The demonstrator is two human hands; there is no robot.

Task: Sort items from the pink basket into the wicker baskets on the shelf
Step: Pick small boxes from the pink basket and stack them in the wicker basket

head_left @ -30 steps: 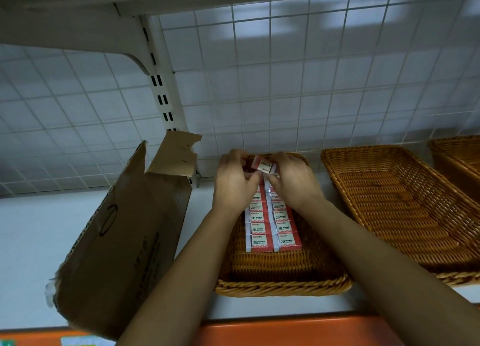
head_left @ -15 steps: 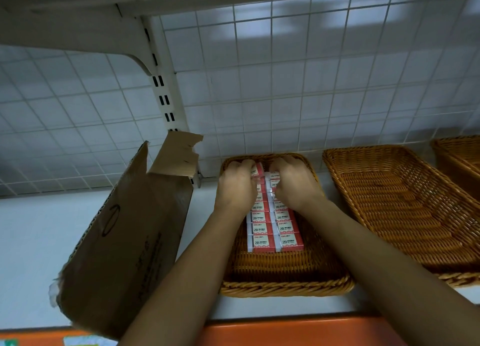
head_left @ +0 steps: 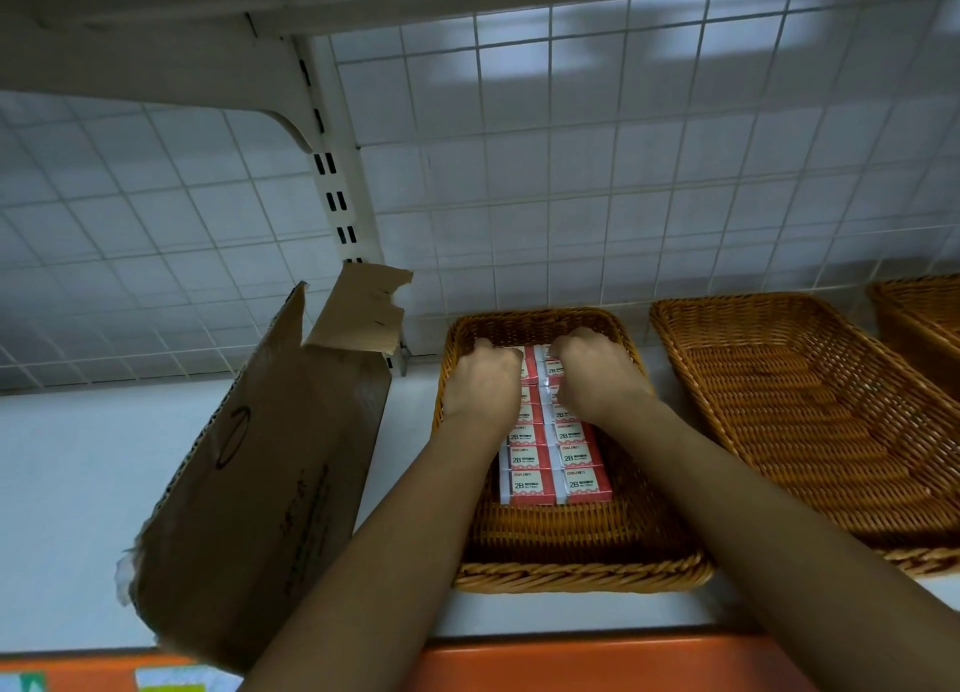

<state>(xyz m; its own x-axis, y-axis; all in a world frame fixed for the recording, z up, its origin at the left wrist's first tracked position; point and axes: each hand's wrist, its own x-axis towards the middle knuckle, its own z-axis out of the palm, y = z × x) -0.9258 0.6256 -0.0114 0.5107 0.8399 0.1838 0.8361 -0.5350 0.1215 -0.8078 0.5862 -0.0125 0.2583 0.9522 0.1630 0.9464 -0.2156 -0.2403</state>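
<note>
Small red-and-white boxes [head_left: 553, 462] marked "2B" lie in two neat rows down the middle of the wicker basket [head_left: 571, 566], running front to back. Nearest pair sits approx. mid-basket, w/ bare weave between them and the front rim; the far end of the rows reaches toward the back rim, under the hands.

Left hand [head_left: 480, 384] is curled knuckles-up over the far end of the left row, fingers tucked down & out of sight. Right hand [head_left: 595, 371] does the same over the right row, just beside the left one w/ a narrow gap showing box tops between them. Both look closed down onto the boxes, but whether they're gripping a box or only pressing on the rows, can't tell – fingertips hidden. Both forearms come in from the front edge of the shelf [head_left: 67, 483], crossing over the basket's front rim.

That basket stands on the white shelf, its back rim near the shelf's rear edge, its front rim short of the orange front strip [head_left: 597, 663]. To its right, close but apart, a second wicker basket [head_left: 810, 421] w/ nothing visible inside. A third basket [head_left: 924, 322] is cut off at the shelf's far right.

Left of the filled basket, a torn cardboard box [head_left: 270, 478] leans tilted, one flap up, ragged at the edges. Behind everything: white wire grid back panel [head_left: 623, 171] & a slotted upright post [head_left: 337, 192].
</note>
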